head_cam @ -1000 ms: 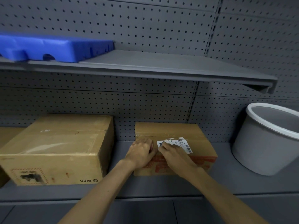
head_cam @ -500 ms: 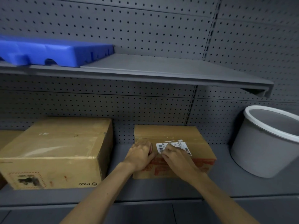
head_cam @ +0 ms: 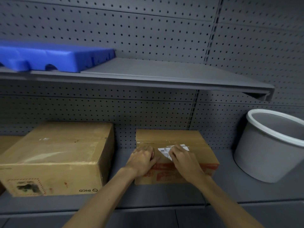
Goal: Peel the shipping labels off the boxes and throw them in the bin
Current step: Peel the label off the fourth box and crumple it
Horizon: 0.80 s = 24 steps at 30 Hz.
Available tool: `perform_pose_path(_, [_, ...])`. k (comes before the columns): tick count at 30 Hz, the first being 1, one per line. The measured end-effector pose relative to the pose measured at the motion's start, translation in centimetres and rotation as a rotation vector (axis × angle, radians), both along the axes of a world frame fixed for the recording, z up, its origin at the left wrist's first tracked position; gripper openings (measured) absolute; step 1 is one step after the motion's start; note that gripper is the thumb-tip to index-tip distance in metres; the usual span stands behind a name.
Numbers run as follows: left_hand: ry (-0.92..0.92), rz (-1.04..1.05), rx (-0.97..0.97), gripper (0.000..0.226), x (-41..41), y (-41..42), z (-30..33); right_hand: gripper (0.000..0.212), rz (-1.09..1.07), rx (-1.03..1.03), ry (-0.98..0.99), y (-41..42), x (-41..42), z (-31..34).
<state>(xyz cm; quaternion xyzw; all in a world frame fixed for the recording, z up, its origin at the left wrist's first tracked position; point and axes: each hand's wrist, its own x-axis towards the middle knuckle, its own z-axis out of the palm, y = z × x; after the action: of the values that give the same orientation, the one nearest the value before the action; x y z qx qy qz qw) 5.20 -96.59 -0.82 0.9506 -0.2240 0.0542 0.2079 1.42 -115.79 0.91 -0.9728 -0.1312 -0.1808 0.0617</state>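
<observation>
A small cardboard box (head_cam: 204,148) with red print on its front stands on the lower grey shelf. A white shipping label (head_cam: 164,151) lies on its top, with its left part lifted and creased. My right hand (head_cam: 184,159) pinches the label from the right. My left hand (head_cam: 142,159) presses on the box's top front left corner, fingers curled. A grey bin (head_cam: 269,155) with a white rim stands to the right of the box, tilted toward me.
A larger cardboard box (head_cam: 56,155) marked PICO stands left of the small one, with another box edge (head_cam: 6,143) at the far left. A blue plastic piece (head_cam: 54,56) lies on the upper shelf (head_cam: 164,76). Grey pegboard backs the shelves.
The label has come partly off the box: my right hand has pulled its left part up and to the right, so less of it shows. My left hand stays on the box.
</observation>
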Motion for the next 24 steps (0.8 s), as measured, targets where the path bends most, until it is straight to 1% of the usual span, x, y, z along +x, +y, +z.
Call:
perform_pose_path(5, [0.01,0.005,0.01,0.033,0.2,0.0,-0.1,0.012,0.048,-0.082,-0.006,-0.1,-0.5,0.0])
perform_pose_path(9, [-0.014,0.0,0.015,0.033,0.1,-0.1,-0.1,0.018,0.101,0.009,0.02,-0.3,-0.8,-0.3])
perform_pose_path(14, [-0.015,-0.003,0.009,0.033,0.0,0.0,0.0,0.016,0.139,0.048,0.091,0.1,-0.6,-0.2])
perform_pose_path(16, [-0.005,0.0,0.012,0.033,-0.1,0.0,0.0,0.018,0.108,0.083,0.101,-0.2,-0.3,0.3])
perform_pose_path(20, [0.028,0.01,0.029,0.034,-0.1,0.0,0.0,0.02,-0.024,0.159,0.043,-1.2,0.5,0.7])
perform_pose_path(24, [0.035,0.008,0.04,0.033,0.0,-0.1,0.2,0.014,0.049,0.016,0.061,-0.2,-0.3,0.0])
